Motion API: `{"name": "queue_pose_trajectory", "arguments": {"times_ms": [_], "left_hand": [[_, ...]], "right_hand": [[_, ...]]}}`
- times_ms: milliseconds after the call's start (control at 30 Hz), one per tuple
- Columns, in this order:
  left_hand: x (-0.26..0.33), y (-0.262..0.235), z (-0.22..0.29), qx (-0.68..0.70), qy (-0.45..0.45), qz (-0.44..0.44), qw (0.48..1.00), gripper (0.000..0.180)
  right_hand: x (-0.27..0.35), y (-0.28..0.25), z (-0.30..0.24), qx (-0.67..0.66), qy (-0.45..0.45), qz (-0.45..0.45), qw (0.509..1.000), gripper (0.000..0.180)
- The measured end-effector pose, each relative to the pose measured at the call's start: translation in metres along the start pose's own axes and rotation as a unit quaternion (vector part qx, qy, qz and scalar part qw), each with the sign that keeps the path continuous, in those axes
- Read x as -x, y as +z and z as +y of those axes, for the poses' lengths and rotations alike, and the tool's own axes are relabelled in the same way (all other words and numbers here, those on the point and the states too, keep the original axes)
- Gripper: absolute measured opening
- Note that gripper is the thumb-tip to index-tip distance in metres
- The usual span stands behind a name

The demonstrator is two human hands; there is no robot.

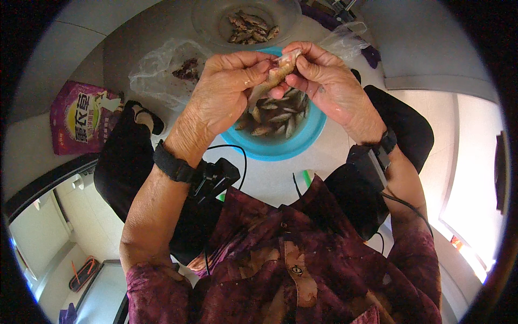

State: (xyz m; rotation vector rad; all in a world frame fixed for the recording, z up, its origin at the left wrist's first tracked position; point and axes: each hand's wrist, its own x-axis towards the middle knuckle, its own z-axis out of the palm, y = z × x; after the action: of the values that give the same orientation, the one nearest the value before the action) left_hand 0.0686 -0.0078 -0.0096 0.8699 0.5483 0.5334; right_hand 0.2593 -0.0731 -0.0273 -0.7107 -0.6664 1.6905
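Note:
Both my hands hold one small fish (278,74) up over a blue bowl (280,147). My left hand (224,92) pinches the fish's lower part with thumb and fingers. My right hand (324,81) grips its upper end, thumb pressed against the body. The blue bowl sits on the floor between my knees and holds several small silvery fish in water. Farther off, a clear bowl (205,24) holds several darker fish.
A crumpled clear plastic bag (156,73) with dark scraps lies left of the blue bowl. A purple packet (81,116) lies on the floor at the far left. Another clear bag (348,38) lies at the upper right. Black devices are strapped to both wrists.

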Motion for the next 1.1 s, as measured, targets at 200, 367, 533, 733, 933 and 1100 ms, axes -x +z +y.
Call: {"name": "queue_pose_trajectory", "arguments": {"times_ms": [200,367,533,733,933,1100], "left_hand": [[0.001,0.002,0.004,-0.011,0.02,-0.036,0.999,0.026],[0.002,0.002,0.009,-0.012,0.007,-0.054,0.998,0.027],[0.002,0.003,0.007,0.008,0.015,-0.043,0.999,0.028],[0.002,0.002,0.002,0.023,0.02,-0.024,0.999,0.026],[-0.001,0.001,-0.001,0.03,0.009,-0.008,0.999,0.024],[0.0,0.001,0.0,0.035,0.003,-0.01,0.999,0.024]], "right_hand": [[0.0,-0.002,0.001,0.003,-0.003,0.016,1.0,0.023],[0.001,-0.002,0.0,0.007,0.002,0.02,1.0,0.023],[0.002,0.001,-0.002,0.02,0.002,0.028,0.999,0.023],[0.002,0.003,-0.001,0.036,-0.007,0.028,0.999,0.023],[0.002,0.003,-0.001,0.056,-0.011,0.016,0.998,0.023],[0.002,0.006,-0.002,0.06,-0.009,0.016,0.998,0.023]]}}
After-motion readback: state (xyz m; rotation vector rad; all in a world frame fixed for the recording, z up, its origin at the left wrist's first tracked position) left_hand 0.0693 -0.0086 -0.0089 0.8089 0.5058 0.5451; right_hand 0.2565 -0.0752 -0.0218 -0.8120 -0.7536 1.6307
